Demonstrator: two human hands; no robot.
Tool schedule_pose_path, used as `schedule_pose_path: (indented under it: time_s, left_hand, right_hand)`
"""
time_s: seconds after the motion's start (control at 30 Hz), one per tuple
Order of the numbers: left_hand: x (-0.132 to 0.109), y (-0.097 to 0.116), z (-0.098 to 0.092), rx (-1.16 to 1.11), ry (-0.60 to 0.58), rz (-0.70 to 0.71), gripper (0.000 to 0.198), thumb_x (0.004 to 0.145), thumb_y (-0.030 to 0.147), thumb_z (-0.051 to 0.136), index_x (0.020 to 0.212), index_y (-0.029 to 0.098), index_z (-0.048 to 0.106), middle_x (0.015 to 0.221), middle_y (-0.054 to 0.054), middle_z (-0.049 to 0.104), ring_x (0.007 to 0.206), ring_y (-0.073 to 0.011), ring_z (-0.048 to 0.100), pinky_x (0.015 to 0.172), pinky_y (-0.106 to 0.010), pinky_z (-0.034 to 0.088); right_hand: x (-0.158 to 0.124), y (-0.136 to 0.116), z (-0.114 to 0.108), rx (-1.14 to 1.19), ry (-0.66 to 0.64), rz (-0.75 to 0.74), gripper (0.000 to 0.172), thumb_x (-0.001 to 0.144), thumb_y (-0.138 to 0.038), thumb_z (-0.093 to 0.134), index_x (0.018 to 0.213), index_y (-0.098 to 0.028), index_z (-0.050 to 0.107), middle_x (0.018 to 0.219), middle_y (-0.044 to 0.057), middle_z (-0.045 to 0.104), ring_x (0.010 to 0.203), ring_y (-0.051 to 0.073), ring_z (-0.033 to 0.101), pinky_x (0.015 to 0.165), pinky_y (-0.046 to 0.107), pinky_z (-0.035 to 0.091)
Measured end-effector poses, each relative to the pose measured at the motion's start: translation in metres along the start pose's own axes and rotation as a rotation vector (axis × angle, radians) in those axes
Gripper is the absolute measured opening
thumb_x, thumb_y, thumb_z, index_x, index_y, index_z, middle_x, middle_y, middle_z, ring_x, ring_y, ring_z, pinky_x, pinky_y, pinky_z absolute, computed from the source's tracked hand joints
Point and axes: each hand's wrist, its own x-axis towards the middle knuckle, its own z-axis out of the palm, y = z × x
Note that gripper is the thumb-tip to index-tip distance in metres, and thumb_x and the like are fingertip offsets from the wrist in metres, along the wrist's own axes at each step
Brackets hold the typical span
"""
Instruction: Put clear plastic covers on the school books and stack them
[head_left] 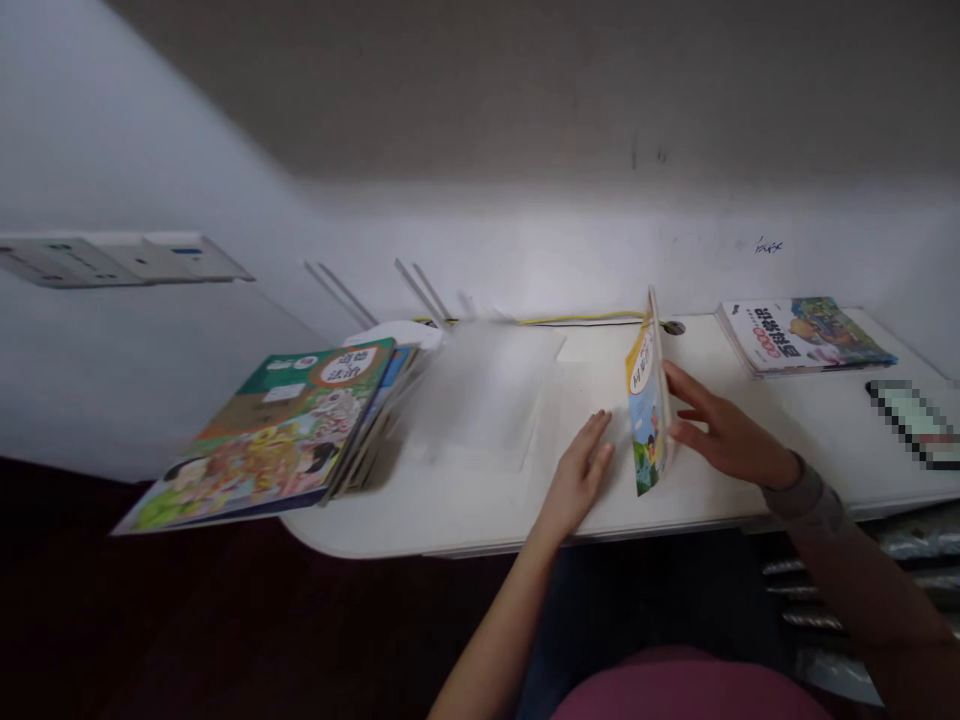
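A thin picture book [648, 400] stands on its edge on the white table [465, 500], cover facing left. My left hand [581, 475] lies flat on the table just left of the book, fingers stretched toward it. My right hand [724, 430] is on the book's right side, fingers spread and touching its back. Neither hand grips anything.
A stack of picture books [285, 430] leans over the table's left edge beside a clear plastic stand [480, 390]. Another book pile [802, 335] lies at the far right, a blurred-out item [915, 420] near it. A yellow cable [585, 318] runs along the wall.
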Motion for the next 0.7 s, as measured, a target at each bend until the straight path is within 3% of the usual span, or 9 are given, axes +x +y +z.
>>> schedule_pose_path:
  time_s: [0.13,0.2,0.27,0.37,0.47,0.7]
  left_hand:
    - [0.013,0.019,-0.021,-0.656,0.103,-0.145,0.071,0.084,0.068,0.026,0.140,0.024,0.034,0.147,-0.012,0.031,0.130,-0.0283,0.038,0.099,-0.044,0.040]
    - [0.020,0.030,-0.035,-0.848,0.121,-0.204,0.075,0.081,0.073,0.028,0.136,0.024,0.038,0.144,-0.012,0.038,0.126,-0.0298,0.043,0.095,-0.044,0.043]
    - [0.023,0.038,-0.049,-0.959,0.105,-0.251,0.069,0.079,0.068,0.042,0.130,0.021,0.046,0.136,-0.012,0.049,0.117,-0.0305,0.051,0.090,-0.042,0.047]
    - [0.020,0.037,-0.065,-1.009,0.107,-0.333,0.055,0.072,0.040,0.068,0.119,0.017,0.053,0.118,-0.011,0.063,0.103,-0.0298,0.061,0.082,-0.039,0.053]
    - [0.011,0.022,-0.068,-1.019,0.130,-0.418,0.059,0.064,0.018,0.069,0.120,0.017,0.051,0.108,-0.009,0.067,0.092,-0.0279,0.066,0.076,-0.037,0.055]
    - [-0.007,-0.015,-0.055,-0.872,0.107,-0.506,0.062,0.066,0.018,0.062,0.127,0.018,0.046,0.111,-0.010,0.066,0.093,-0.0283,0.066,0.076,-0.041,0.056]
  right_hand:
    - [0.006,-0.003,0.033,-0.093,-0.008,-0.069,0.070,0.089,-0.049,0.044,0.147,-0.023,0.014,0.149,0.010,0.028,0.135,0.023,0.030,0.107,0.045,0.032]
    - [0.006,0.005,0.043,-0.172,-0.054,-0.077,0.069,0.090,-0.050,0.040,0.147,-0.021,0.015,0.149,0.011,0.028,0.136,0.023,0.028,0.109,0.044,0.029]
    - [0.002,0.020,0.051,-0.329,-0.086,-0.024,0.069,0.089,-0.054,0.039,0.145,-0.019,0.022,0.149,0.013,0.027,0.136,0.027,0.025,0.109,0.047,0.028]
    - [-0.012,0.051,0.061,-0.599,-0.129,0.128,0.068,0.087,-0.058,0.037,0.141,-0.018,0.033,0.149,0.017,0.025,0.136,0.036,0.022,0.104,0.057,0.027]
    - [-0.028,0.078,0.069,-0.716,-0.201,0.213,0.067,0.088,-0.058,0.034,0.141,-0.016,0.034,0.148,0.016,0.028,0.136,0.036,0.023,0.105,0.057,0.025]
    - [-0.039,0.091,0.078,-0.753,-0.204,0.230,0.068,0.089,-0.059,0.031,0.141,-0.016,0.033,0.149,0.013,0.026,0.138,0.031,0.019,0.109,0.052,0.019]
